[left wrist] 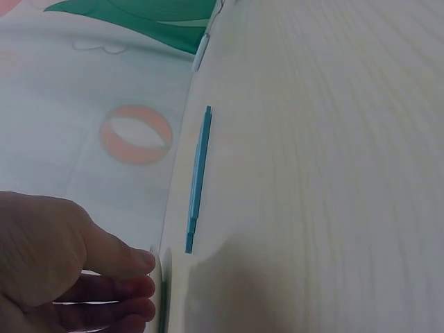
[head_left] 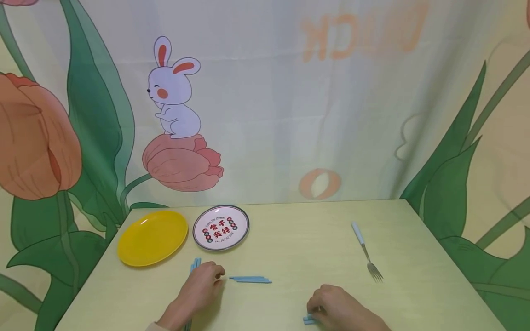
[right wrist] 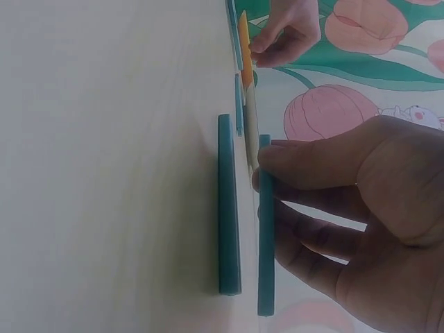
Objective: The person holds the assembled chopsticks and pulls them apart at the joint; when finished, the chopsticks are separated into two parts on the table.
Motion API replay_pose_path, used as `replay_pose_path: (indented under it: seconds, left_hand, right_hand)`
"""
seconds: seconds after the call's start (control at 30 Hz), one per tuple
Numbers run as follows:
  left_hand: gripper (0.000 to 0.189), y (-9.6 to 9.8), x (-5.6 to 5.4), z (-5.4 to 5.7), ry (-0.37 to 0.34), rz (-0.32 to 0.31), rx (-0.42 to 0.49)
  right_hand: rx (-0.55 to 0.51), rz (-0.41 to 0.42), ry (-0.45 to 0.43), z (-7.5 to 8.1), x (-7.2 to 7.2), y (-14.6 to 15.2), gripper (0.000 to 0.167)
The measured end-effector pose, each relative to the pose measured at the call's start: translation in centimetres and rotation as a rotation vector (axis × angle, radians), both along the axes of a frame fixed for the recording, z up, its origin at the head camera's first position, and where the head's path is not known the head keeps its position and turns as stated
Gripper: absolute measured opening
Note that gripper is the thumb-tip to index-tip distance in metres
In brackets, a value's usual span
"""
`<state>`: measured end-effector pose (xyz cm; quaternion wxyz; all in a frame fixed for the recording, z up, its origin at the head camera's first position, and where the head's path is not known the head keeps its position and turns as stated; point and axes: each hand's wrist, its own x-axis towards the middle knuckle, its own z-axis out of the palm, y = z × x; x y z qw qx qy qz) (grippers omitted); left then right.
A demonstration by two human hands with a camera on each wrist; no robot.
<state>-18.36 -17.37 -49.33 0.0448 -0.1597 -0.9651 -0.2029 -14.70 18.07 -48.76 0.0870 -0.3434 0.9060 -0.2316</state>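
Note:
In the right wrist view my right hand (right wrist: 368,201) pinches a slim blue stick (right wrist: 266,236) between thumb and fingers, raised off the table. Below it on the tabletop lies another blue stick piece (right wrist: 227,208). The head view has this right hand (head_left: 337,308) at the front, to the right of the middle. My left hand (head_left: 203,286) hovers over one group of blue sticks (head_left: 195,264), hiding part of them. Its fingers are loosely bent with nothing between them. Just right of its fingertips, several blue sticks (head_left: 250,279) lie side by side.
At the back left stand a yellow plate (head_left: 153,239) and a white plate with red lettering (head_left: 221,228). A fork (head_left: 367,253) with a pale handle lies to the right. A printed curtain (head_left: 265,115) hangs along the table's back edge.

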Motion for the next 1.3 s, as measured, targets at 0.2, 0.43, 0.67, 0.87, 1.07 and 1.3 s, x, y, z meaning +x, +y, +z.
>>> replay_pose_path:
  seconds: [0.2, 0.43, 0.67, 0.87, 1.07, 1.3]
  left_hand:
    - [0.009, -0.8, 0.4, -0.1, 0.012, 0.089, -0.047]
    - [0.008, -1.5, 0.6, -0.2, -0.038, 0.170, -0.085]
    - [0.009, -1.8, 1.1, -0.5, 0.021, 0.184, -0.098]
    - [0.012, -2.2, 1.5, -0.6, 0.013, 0.224, -0.086]
    - [0.018, -2.4, 1.7, -0.2, -0.112, 0.275, -0.087]
    - [0.026, -2.6, 2.0, -0.3, -0.194, 0.308, -0.107]
  right_hand:
    - [0.011, 0.000, -0.008, 0.0, -0.1, -0.1, 0.010]
    - [0.013, -0.007, -0.020, 0.1, -0.2, -0.2, 0.010]
    - [0.013, 0.004, -0.014, 0.0, -0.2, -0.2, 0.011]
    - [0.014, 0.012, 0.000, -0.2, -0.2, -0.1, 0.011]
    - [0.011, 0.029, 0.024, -0.2, -0.2, -0.1, 0.012]
    - [0.026, 0.037, 0.022, -0.5, -0.3, -0.2, 0.012]
